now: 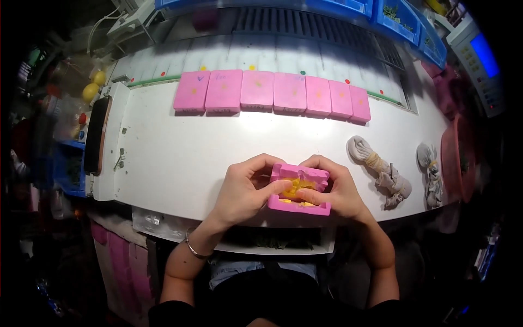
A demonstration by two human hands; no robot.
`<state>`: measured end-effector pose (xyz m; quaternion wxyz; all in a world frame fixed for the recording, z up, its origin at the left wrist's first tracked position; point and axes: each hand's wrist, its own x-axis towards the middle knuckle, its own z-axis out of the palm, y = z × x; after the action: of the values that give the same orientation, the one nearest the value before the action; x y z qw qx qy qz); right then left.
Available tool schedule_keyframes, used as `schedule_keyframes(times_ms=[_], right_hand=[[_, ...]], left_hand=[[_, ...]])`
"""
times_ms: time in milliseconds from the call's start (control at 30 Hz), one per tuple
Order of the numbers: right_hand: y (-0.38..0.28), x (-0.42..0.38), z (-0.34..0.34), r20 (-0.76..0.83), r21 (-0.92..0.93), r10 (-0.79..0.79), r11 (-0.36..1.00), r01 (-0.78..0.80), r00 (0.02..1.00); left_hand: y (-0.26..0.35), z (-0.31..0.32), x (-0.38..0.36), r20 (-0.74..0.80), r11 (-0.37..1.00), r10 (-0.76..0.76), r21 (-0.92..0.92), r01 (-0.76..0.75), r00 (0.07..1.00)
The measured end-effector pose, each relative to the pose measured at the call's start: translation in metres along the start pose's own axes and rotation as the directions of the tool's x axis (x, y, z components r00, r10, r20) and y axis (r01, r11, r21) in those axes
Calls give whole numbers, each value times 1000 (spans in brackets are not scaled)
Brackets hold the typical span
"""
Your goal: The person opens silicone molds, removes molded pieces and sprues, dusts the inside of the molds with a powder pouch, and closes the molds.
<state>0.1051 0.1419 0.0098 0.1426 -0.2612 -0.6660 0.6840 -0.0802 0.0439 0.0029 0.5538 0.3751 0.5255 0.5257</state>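
Note:
Near the front edge of the white table, my left hand (246, 191) and my right hand (339, 191) hold an opened pink mold (301, 207) between them. Inside it lies a yellow piece (296, 188), with both thumbs pressed on it. My left fingers wrap the mold's left side and my right fingers its right side. The fingertips behind the mold are hidden. Farther back, several closed pink blocks (223, 91) stand in a row, some with marks on top.
Two rolled cloth bundles (375, 162) (431, 169) lie to the right, beside a pink basin (459, 158). A phone (98, 136) rests at the left edge. Blue bins (396, 23) stand at the back, and an open drawer (327, 240) is below the table edge.

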Motion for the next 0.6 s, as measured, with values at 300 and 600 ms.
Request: schedule_keyframes(times_ms=[300, 600], right_hand=[[10, -5, 2, -63, 66, -157, 985, 161, 986], [5, -46, 12, -45, -722, -649, 546, 424, 760]], left_hand=[[2, 3, 0, 71, 995, 96, 22, -98, 993], [-2, 8, -4, 46, 972, 222, 64, -224, 974]])
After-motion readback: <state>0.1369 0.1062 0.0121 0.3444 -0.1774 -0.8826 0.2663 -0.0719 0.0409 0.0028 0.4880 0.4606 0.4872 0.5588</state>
